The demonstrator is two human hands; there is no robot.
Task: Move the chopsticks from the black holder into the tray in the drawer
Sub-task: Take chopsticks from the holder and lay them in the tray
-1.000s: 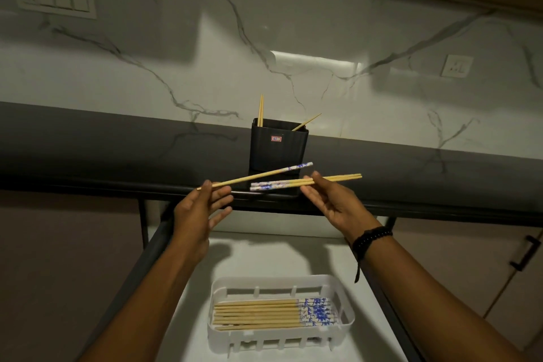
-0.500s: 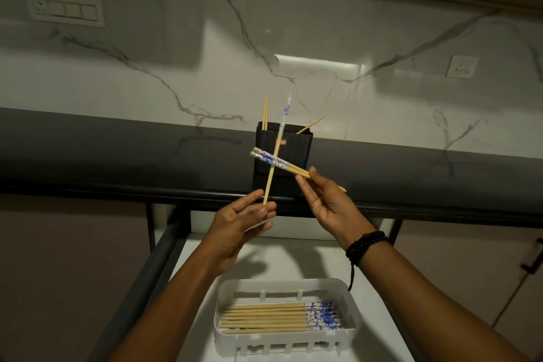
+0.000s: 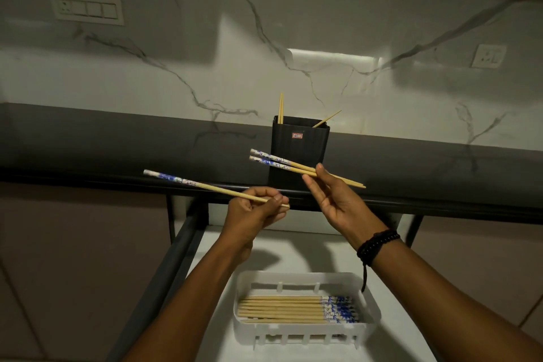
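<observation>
Holder (image 3: 299, 150) on bench (image 3: 117, 150), by the back wall, spare chopsticks (image 3: 281, 109) standing in it. Drawer (image 3: 293, 253) open below the bench's front edge; tray (image 3: 305, 328) in it, stacked chopsticks (image 3: 282, 308) inside. Left hand (image 3: 252, 211) holds single chopstick (image 3: 205, 185) left of holder; right hand (image 3: 338, 203) holds chopstick pair (image 3: 282, 161) in front of it.

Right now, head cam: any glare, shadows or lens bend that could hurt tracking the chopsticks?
Head view: dim; a glare strip on the marble backsplash behind the black holder; the counter edge bows from the wide lens; hand shadows darken the drawer floor beyond the tray; the chopsticks in the left hand and right hand look sharp.
</observation>
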